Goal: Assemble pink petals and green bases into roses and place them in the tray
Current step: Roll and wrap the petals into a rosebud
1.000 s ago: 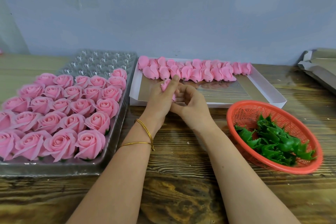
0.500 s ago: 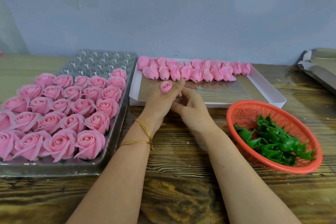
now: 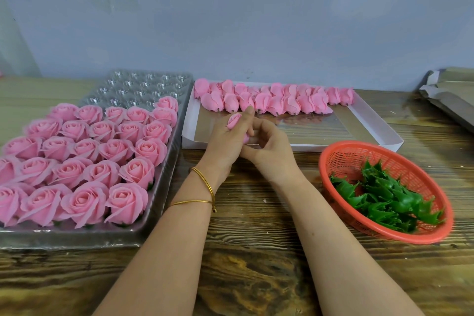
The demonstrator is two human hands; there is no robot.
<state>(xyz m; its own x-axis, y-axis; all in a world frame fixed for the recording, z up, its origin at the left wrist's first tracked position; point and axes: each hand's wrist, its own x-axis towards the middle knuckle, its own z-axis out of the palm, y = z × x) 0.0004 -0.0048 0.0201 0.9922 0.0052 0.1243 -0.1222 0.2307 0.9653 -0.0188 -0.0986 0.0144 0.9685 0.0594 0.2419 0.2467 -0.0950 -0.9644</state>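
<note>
Now the pink bud (image 3: 234,120) is gripped by the left hand (image 3: 225,142) and pinched low by the right hand (image 3: 272,146), over the near edge of the white box (image 3: 195,142), presumably for shaping.

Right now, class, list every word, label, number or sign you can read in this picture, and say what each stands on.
None: no readable text shows on the clear tray, the white box, the red basket, the cardboard or the wall.
</note>
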